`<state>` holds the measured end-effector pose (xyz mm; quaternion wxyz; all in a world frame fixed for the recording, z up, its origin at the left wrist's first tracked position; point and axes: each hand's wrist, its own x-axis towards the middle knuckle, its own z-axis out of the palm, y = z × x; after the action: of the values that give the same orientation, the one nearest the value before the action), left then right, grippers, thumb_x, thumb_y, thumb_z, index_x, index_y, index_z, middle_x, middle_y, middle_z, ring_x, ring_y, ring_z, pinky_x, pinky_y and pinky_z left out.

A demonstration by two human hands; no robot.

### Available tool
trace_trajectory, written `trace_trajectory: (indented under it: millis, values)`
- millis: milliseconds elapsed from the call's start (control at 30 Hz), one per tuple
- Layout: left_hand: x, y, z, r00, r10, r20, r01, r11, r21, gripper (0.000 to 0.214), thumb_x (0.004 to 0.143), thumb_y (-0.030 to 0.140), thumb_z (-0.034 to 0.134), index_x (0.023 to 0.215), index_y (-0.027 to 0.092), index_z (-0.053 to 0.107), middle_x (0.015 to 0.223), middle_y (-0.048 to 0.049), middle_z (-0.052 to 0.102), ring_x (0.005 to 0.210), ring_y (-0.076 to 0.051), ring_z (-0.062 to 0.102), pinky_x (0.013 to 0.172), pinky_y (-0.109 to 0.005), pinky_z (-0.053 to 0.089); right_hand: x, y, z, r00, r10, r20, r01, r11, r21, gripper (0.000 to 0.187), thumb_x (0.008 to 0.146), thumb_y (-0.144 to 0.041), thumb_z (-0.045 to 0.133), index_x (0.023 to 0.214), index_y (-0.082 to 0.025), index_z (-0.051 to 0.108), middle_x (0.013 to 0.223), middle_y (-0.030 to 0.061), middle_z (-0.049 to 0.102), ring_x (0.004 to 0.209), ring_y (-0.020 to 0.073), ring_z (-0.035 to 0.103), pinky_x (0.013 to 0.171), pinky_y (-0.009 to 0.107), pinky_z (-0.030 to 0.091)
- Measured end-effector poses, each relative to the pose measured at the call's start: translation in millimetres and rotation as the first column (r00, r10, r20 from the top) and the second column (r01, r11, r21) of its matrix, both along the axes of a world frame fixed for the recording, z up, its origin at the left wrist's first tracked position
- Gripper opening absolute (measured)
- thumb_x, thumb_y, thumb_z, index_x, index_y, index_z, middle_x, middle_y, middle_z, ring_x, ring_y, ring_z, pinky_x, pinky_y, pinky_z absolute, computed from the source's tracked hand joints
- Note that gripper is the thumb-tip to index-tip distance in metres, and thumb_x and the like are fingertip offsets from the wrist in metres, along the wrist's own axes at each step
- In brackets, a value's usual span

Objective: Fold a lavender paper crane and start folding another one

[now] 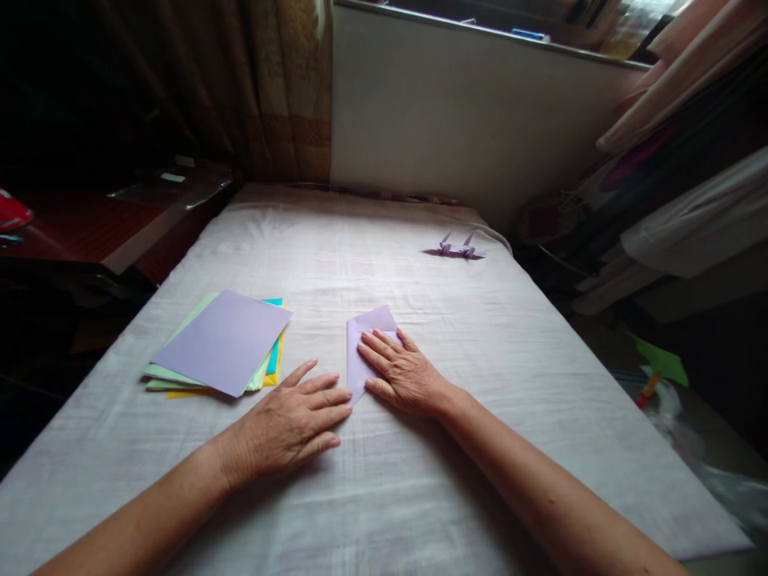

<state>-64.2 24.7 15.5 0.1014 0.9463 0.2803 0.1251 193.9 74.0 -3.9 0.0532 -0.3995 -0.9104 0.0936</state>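
Note:
A folded sheet of purple origami paper point(358, 352) lies flat near the middle of the cloth. My right hand point(401, 370) presses down on it with fingers stretched out, hiding much of its right side. Fingers apart, my left hand point(294, 416) rests on the cloth by the sheet's lower left corner; whether a fingertip touches the paper I cannot tell. Left of the hands is a stack of coloured paper point(222, 344), a purple sheet on top, with green, yellow and blue edges showing beneath. Two small folded purple paper cranes point(459, 248) stand at the far right.
A white cloth point(336, 256) covers the work surface. A dark red wooden table point(78, 232) adjoins it at the left. Behind rise a curtain point(282, 88) and a pale panel point(468, 120). Clothes point(702, 208) hang at the right, above plastic bags point(678, 416).

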Motion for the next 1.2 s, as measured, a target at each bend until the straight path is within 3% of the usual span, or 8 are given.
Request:
trace_trajectory:
  millis: [100, 233, 300, 433, 567, 733, 1067, 1200]
  values:
    - [2.9, 16.9, 8.8, 0.999, 0.008, 0.046, -0.006, 0.998, -0.057, 0.027, 0.1, 0.036, 0.043, 0.107, 0.031, 0.069, 0.111, 0.0041, 0.073, 0.12, -0.017, 0.059, 0.119, -0.041, 0.018, -1.6, -0.6, 0.5, 0.999, -0.03, -0.019, 0.03, 1.0, -0.002, 0.062, 0.095, -0.048, 0.049, 0.15, -0.022, 0.036, 0.157, 0.0082, 0.031, 0.145, 0.0255, 0.027, 0.12, 0.051, 0.014]
    - [15.4, 55.0, 18.1, 0.983, 0.117, 0.14, -0.117, 0.993, -0.01, 0.034, 0.101, 0.032, 0.038, 0.122, 0.024, 0.064, 0.129, -0.005, 0.066, 0.125, -0.02, 0.056, 0.113, -0.044, 0.031, -2.0, -8.6, 0.7, 0.994, -0.073, -0.075, 0.078, 0.995, 0.065, 0.066, 0.094, -0.047, 0.05, 0.151, -0.017, 0.033, 0.155, 0.011, 0.033, 0.146, 0.0269, 0.026, 0.12, 0.055, 0.007]
    - [25.1, 74.6, 16.9, 0.982, 0.139, 0.125, -0.139, 0.99, -0.006, 0.037, 0.1, 0.03, 0.038, 0.13, 0.024, 0.059, 0.137, -0.0058, 0.06, 0.133, -0.023, 0.048, 0.113, -0.048, 0.03, -1.3, -16.0, -0.1, 0.995, -0.055, -0.084, 0.062, 0.994, 0.086, 0.061, 0.096, -0.045, 0.047, 0.149, -0.018, 0.036, 0.154, 0.0108, 0.036, 0.146, 0.026, 0.026, 0.121, 0.054, 0.007]
    - [42.3, 98.5, 2.5, 0.998, 0.062, 0.005, -0.061, 0.992, -0.114, 0.036, 0.1, 0.033, 0.04, 0.13, 0.027, 0.06, 0.144, -0.0043, 0.053, 0.14, -0.026, 0.039, 0.115, -0.054, 0.022, 0.7, -26.7, -0.6, 0.999, 0.009, -0.038, -0.008, 1.0, 0.028, 0.058, 0.097, -0.048, 0.045, 0.149, -0.022, 0.038, 0.155, 0.0103, 0.036, 0.145, 0.0264, 0.028, 0.12, 0.052, 0.015]
    - [46.4, 103.3, -12.2, 0.995, 0.081, -0.065, -0.096, 0.956, -0.279, 0.04, 0.102, 0.04, 0.034, 0.133, 0.03, 0.058, 0.148, -0.0038, 0.049, 0.143, -0.026, 0.034, 0.117, -0.055, 0.014, 2.9, -24.8, 3.8, 0.997, 0.083, 0.002, -0.082, 0.995, -0.06, 0.065, 0.096, -0.056, 0.044, 0.152, -0.025, 0.03, 0.159, 0.0112, 0.028, 0.147, 0.0294, 0.021, 0.118, 0.056, 0.012]
    - [45.2, 102.8, -11.9, 0.99, 0.092, -0.106, -0.124, 0.929, -0.35, 0.043, 0.103, 0.041, 0.029, 0.136, 0.031, 0.055, 0.151, -0.0024, 0.044, 0.145, -0.024, 0.029, 0.118, -0.053, 0.006, 3.7, -28.9, 8.4, 0.988, 0.153, -0.005, -0.152, 0.979, -0.133, 0.065, 0.095, -0.064, 0.036, 0.15, -0.028, 0.036, 0.16, 0.0125, 0.023, 0.148, 0.0301, 0.017, 0.118, 0.055, 0.008]
    - [42.4, 102.1, -14.7, 0.992, 0.061, -0.108, -0.087, 0.963, -0.254, 0.041, 0.102, 0.039, 0.032, 0.137, 0.033, 0.053, 0.151, -0.0027, 0.045, 0.145, -0.023, 0.03, 0.117, -0.053, 0.008, -0.9, -56.4, 10.3, 0.956, 0.273, -0.111, -0.291, 0.933, -0.213, 0.072, 0.096, -0.064, 0.035, 0.152, -0.02, 0.03, 0.158, 0.0095, 0.029, 0.147, 0.0271, 0.021, 0.12, 0.051, 0.002]
    - [43.1, 100.3, -14.1, 0.991, 0.075, -0.114, -0.1, 0.967, -0.235, 0.038, 0.101, 0.037, 0.038, 0.136, 0.034, 0.054, 0.149, -0.0025, 0.047, 0.144, -0.024, 0.033, 0.117, -0.055, 0.009, -1.1, -64.1, 13.8, 0.93, 0.328, -0.166, -0.359, 0.907, -0.22, 0.071, 0.096, -0.062, 0.039, 0.153, -0.021, 0.028, 0.156, 0.0086, 0.033, 0.147, 0.0249, 0.021, 0.121, 0.049, 0.0]
